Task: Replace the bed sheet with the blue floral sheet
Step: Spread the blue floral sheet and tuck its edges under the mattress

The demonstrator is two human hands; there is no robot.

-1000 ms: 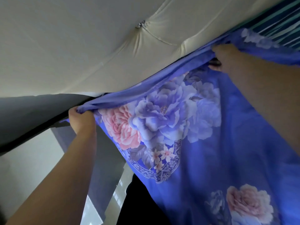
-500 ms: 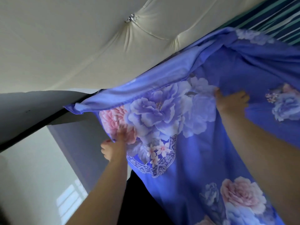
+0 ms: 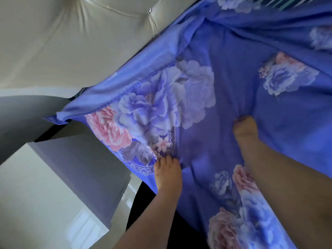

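The blue floral sheet [image 3: 206,97] with pink and lilac peonies covers the right and middle of the view, its top hem lying folded against the cream tufted headboard [image 3: 75,38]. My left hand [image 3: 168,174] grips a bunch of the sheet near its left edge, fingers curled into the cloth. Further right, my right hand [image 3: 245,130] is closed on a pinch of the sheet, and creases radiate up from it. A striped dark fabric [image 3: 287,1] shows at the top right beyond the sheet.
A white bedside cabinet [image 3: 53,186] stands at the lower left, close to the sheet's hanging corner. A grey wall or panel [image 3: 23,115] lies left of the headboard. Dark floor or shadow [image 3: 143,203] shows under the sheet's edge.
Both hands let go of the sheet's top hem, moved down and toward me, and now grip the sheet lower. The hem stays against the headboard. The view tilted downward.
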